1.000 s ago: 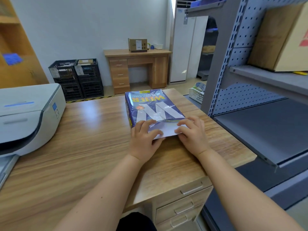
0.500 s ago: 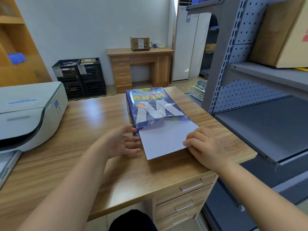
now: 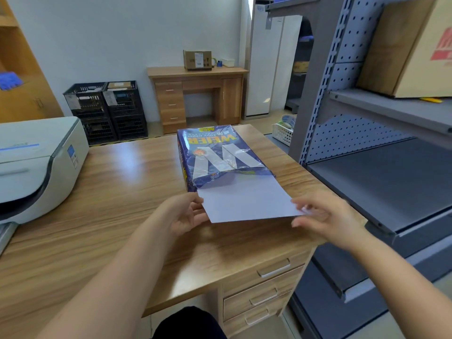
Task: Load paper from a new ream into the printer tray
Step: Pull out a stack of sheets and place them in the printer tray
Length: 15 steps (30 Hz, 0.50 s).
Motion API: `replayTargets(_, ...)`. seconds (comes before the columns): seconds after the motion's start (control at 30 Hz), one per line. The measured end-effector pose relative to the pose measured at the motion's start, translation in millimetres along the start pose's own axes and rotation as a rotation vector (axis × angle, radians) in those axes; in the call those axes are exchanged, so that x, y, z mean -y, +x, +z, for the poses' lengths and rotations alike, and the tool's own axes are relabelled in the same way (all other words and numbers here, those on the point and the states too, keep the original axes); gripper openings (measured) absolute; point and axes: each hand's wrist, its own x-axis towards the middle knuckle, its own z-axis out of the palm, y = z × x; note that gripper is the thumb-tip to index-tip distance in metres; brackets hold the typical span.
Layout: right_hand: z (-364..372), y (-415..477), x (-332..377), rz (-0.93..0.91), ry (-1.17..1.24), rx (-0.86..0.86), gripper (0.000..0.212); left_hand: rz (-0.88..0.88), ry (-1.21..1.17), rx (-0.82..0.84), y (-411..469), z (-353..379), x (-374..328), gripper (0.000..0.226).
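Observation:
A ream in a blue wrapper (image 3: 215, 152) lies on the wooden desk (image 3: 110, 216), its near end torn open. A white paper stack (image 3: 244, 201) sticks out of that end toward me. My left hand (image 3: 188, 214) grips the stack's near left corner, thumb on top and fingers under the edge. At the near right corner my right hand (image 3: 325, 216), blurred, pinches the stack. The grey-white printer (image 3: 36, 162) stands at the desk's left end, and part of its tray (image 3: 6, 236) shows at the left edge of the view.
A grey metal shelving unit (image 3: 391, 179) stands close to the desk's right side, with a cardboard box (image 3: 411, 45) on an upper shelf. Desk drawers (image 3: 264, 285) are below the near edge. Black crates (image 3: 107, 108) and a second desk (image 3: 195, 94) are by the far wall.
Both hands rested on the ream's near end a second ago. The white stack has since slid out of the wrapper toward me, and my hands have moved to its near corners.

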Motion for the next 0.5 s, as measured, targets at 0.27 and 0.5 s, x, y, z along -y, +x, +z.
replayTargets(0.27,0.8,50.8,-17.3,0.962,0.851,0.126,0.036,-0.045,0.036,0.065,0.3,-5.6,-1.5,0.044)
replayTargets(0.5,21.5,80.5,-28.3,1.011,0.582,0.116,0.029,-0.049,0.122,0.107,-9.1,-8.0,-3.3,0.042)
